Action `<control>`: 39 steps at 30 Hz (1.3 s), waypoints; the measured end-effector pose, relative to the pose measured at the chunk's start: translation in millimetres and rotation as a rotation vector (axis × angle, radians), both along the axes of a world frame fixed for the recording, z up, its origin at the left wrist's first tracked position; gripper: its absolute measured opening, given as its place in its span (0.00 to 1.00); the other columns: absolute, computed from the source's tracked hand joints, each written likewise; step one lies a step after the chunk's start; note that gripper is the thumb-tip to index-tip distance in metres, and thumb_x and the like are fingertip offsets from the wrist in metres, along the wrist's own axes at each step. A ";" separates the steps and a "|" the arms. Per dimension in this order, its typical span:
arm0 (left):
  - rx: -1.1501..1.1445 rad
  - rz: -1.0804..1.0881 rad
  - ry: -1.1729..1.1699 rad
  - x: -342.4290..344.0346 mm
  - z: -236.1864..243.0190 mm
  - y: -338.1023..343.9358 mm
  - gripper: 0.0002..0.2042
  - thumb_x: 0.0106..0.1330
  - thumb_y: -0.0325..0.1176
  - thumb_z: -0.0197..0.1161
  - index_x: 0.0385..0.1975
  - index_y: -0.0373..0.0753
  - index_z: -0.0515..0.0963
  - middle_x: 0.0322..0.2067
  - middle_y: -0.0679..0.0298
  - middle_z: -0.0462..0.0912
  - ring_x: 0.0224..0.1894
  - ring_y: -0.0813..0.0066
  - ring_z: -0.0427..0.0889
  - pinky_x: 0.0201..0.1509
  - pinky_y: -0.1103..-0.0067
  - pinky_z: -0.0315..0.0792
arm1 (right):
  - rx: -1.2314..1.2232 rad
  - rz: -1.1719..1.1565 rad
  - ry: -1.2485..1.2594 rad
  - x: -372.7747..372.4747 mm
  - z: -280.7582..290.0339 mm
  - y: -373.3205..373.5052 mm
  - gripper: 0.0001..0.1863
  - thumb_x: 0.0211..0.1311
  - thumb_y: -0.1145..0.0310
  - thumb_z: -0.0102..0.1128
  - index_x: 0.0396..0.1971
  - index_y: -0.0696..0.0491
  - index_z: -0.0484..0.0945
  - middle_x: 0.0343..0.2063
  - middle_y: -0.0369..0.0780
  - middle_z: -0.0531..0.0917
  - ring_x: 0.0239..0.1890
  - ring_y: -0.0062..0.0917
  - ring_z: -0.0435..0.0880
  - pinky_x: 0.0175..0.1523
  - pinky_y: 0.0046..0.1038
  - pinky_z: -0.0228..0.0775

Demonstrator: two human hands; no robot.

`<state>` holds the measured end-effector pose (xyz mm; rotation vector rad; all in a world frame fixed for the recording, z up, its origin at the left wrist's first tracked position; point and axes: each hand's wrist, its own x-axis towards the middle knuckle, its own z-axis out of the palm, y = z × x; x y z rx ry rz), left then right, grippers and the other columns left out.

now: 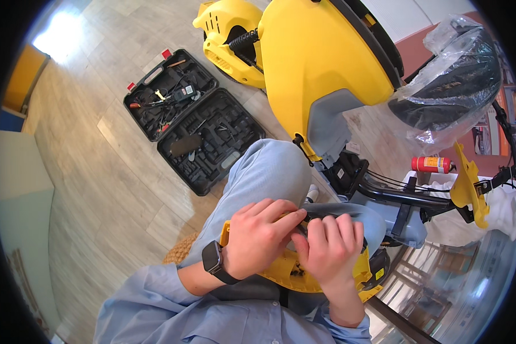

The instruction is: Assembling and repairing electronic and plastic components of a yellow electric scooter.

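Note:
Across my lap lies a curved yellow plastic panel [281, 274], its hollow inner side facing up. My left hand [259, 236], with a dark watch on the wrist, is over the panel's far left part. Its fingers are bent and pressed together near the far edge. Beside it, my right hand [331, 249] is closed too, fingers curled down toward the same spot. Something dark shows between the two hands, but their fingers hide what they grip. Several small dark pieces [297, 269] are in the panel's hollow, just below the hands.
Ahead stands a partly dismantled yellow scooter [295, 51], with a black frame tube [384, 192] and cables. An unfolded black tool case [235, 114] lies on the wooden floor to the left. Plastic film [461, 86] wraps a dark part. A red fire extinguisher [431, 165] is at right.

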<state>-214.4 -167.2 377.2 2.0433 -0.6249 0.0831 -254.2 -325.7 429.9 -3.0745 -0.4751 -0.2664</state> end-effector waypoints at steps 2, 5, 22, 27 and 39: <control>-0.004 -0.003 -0.003 0.3 1.0 -1.5 0.16 0.46 0.31 0.71 0.39 0.45 0.84 0.37 0.73 0.82 0.36 0.76 0.82 0.36 0.77 0.73 | -0.001 -0.045 -0.029 1.3 -1.0 -1.2 0.16 0.68 0.56 0.57 0.23 0.48 0.67 0.21 0.36 0.66 0.25 0.29 0.67 0.30 0.34 0.55; -0.043 0.050 -0.025 0.6 2.3 -3.3 0.17 0.39 0.26 0.71 0.34 0.43 0.85 0.34 0.71 0.84 0.31 0.74 0.82 0.32 0.77 0.74 | 0.030 -0.020 -0.052 2.3 -4.0 -3.5 0.16 0.66 0.56 0.56 0.23 0.48 0.67 0.21 0.36 0.65 0.25 0.30 0.67 0.31 0.34 0.55; -0.047 0.040 -0.034 0.4 0.8 -3.6 0.16 0.40 0.26 0.72 0.34 0.42 0.85 0.32 0.71 0.84 0.30 0.73 0.82 0.33 0.77 0.74 | 0.034 0.010 -0.085 3.8 -1.0 -6.5 0.11 0.65 0.57 0.58 0.29 0.46 0.74 0.24 0.34 0.70 0.30 0.27 0.72 0.35 0.32 0.59; -0.042 0.034 -0.031 0.8 -0.8 -3.1 0.16 0.43 0.28 0.71 0.36 0.42 0.85 0.34 0.71 0.83 0.32 0.73 0.82 0.33 0.77 0.73 | 0.154 0.091 -0.128 2.2 -10.9 -4.7 0.06 0.65 0.62 0.59 0.31 0.46 0.75 0.23 0.32 0.70 0.29 0.25 0.72 0.36 0.31 0.60; -0.040 0.047 -0.028 1.1 0.6 -4.5 0.17 0.39 0.24 0.71 0.34 0.42 0.86 0.32 0.70 0.84 0.31 0.72 0.82 0.32 0.77 0.74 | 0.223 0.029 -0.091 1.7 -15.7 -2.0 0.19 0.58 0.64 0.65 0.15 0.46 0.63 0.13 0.31 0.66 0.19 0.25 0.65 0.31 0.31 0.51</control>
